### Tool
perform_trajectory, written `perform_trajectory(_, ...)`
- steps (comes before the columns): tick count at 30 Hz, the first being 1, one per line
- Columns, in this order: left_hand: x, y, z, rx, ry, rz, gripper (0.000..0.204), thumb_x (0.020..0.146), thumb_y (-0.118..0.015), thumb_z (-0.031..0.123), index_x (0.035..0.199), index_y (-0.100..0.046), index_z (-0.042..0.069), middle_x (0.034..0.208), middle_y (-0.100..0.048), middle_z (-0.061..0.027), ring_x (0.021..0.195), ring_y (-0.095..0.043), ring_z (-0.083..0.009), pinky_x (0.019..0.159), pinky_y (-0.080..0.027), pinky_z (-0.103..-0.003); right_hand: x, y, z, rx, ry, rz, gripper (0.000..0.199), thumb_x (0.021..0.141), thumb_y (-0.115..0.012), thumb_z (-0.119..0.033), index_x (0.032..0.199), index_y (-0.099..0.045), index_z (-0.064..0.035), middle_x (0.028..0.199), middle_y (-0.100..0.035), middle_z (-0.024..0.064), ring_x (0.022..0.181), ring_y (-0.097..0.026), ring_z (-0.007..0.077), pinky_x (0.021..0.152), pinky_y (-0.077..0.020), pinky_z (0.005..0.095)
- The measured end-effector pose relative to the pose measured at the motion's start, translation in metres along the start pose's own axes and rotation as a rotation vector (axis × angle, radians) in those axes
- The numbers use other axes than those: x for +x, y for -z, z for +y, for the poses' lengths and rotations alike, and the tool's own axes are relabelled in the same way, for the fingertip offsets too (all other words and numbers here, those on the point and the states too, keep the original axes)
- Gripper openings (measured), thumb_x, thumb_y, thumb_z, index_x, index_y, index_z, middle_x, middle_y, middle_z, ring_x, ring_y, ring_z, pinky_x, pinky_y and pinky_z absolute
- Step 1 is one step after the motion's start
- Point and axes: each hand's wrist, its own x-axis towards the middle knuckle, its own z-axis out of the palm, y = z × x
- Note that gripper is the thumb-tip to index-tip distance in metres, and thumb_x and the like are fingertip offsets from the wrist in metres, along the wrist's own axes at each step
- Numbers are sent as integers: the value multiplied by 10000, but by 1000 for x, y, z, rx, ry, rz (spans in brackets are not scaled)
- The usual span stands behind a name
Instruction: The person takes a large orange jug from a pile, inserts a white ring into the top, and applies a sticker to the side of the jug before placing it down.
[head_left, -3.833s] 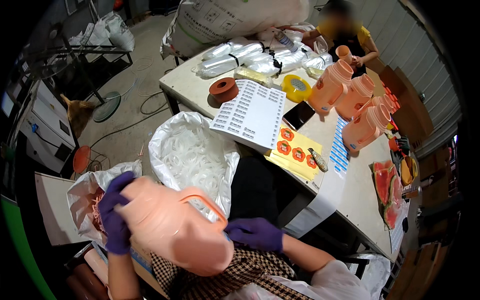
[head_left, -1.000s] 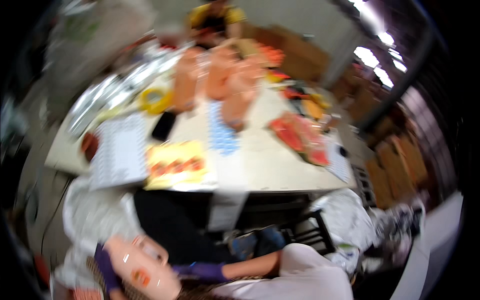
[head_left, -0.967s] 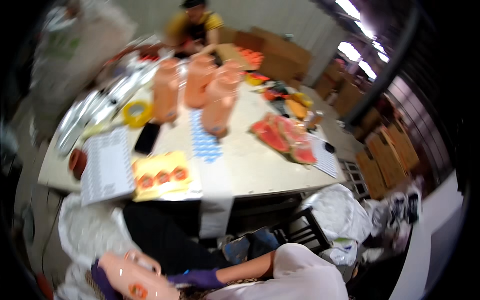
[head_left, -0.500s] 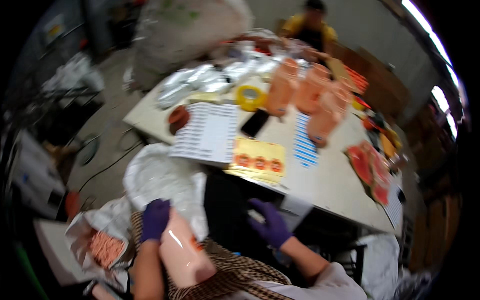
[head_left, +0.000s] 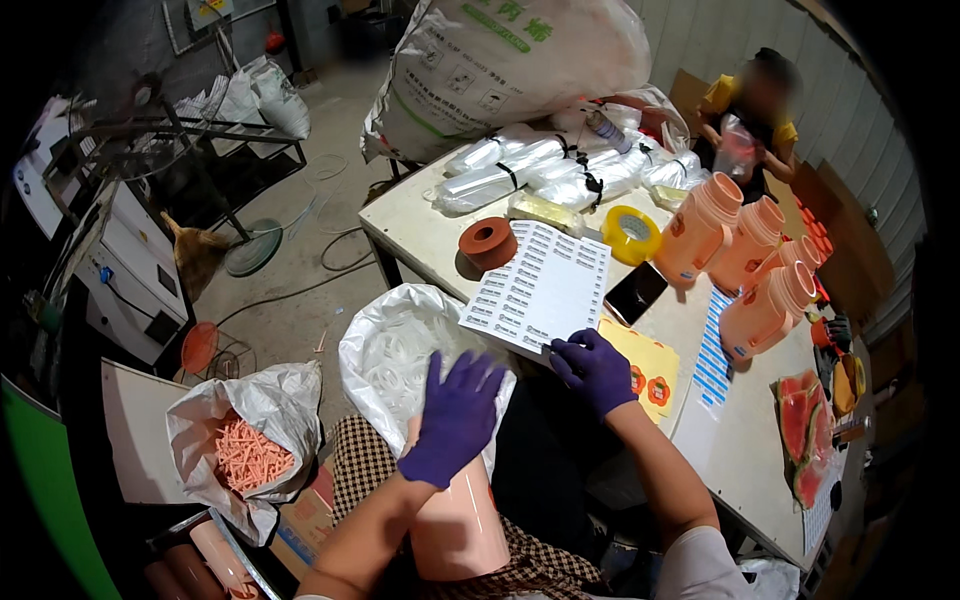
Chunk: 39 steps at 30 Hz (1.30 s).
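Observation:
A pale pink plastic jug (head_left: pixel 462 535) lies across my lap on a brown checked cloth. Above its upper end is my left hand (head_left: pixel 455 420) in a purple glove, fingers spread and slightly blurred, not wrapped round it. My right hand (head_left: pixel 597 372), also gloved in purple, has its fingers bent at the lower right corner of a white sheet of labels (head_left: pixel 560 275), which they appear to pinch. Beside that hand lies a yellow sheet (head_left: pixel 640 350) with round orange stickers. A dark phone (head_left: pixel 636 293) rests just beyond.
Several pink jugs (head_left: pixel 765 310) stand on the table's right. Tape rolls, one yellow (head_left: pixel 631 236) and one brown (head_left: pixel 487 244), flank the labels. A white sack of clear rings (head_left: pixel 385 350) and a sack of pink pieces (head_left: pixel 250 455) stand left. A person (head_left: pixel 750 125) is across the table.
My view has swung left. My left hand has released its hold near the jug's top and spread its fingers. My right hand has moved from the table's near edge to the label sheet.

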Motion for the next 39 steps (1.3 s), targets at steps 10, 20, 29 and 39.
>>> perform_trajectory(10, 74, -55, -3, -184, 25, -18, 450, 770, -641, 76, 1217, -667, 111, 1300, -647, -86, 1227, -583, -256, 1147, -285, -479, 11, -16, -16, -152, -86, 16, 193, 911, -678, -277, 1046, -767, -171, 910, -664, 108, 766, -668, 290, 657, -540, 397)
perform_trajectory(20, 80, -3, -55, -466, 440, 501, 212, 876, -620, 208, 938, -745, 47, 889, -725, -176, 779, -694, -360, 734, -552, -422, 33, -11, 62, 1288, -612, 171, 400, 1025, -527, -157, 1412, -527, -55, 920, -585, -8, 706, -526, 71, 655, -470, 211)
perform_trajectory(29, -60, 5, -61, -1076, 337, -333, 326, 980, -611, 219, 1228, -629, 9, 1286, -596, -149, 1211, -558, -260, 1064, -423, -359, -93, 23, -83, 338, 148, 80, 404, 777, -710, -50, 1175, -729, -119, 942, -550, 116, 800, -581, 257, 692, -494, 325)
perform_trajectory(39, -87, 47, -14, -1084, 269, -77, 399, 944, -484, 90, 1330, -518, -6, 1392, -462, -153, 1353, -407, -285, 1168, -281, -394, -145, 10, -115, 67, 512, 102, 508, 733, -792, -213, 1217, -703, -341, 970, -566, 2, 680, -530, 168, 557, -442, 299)
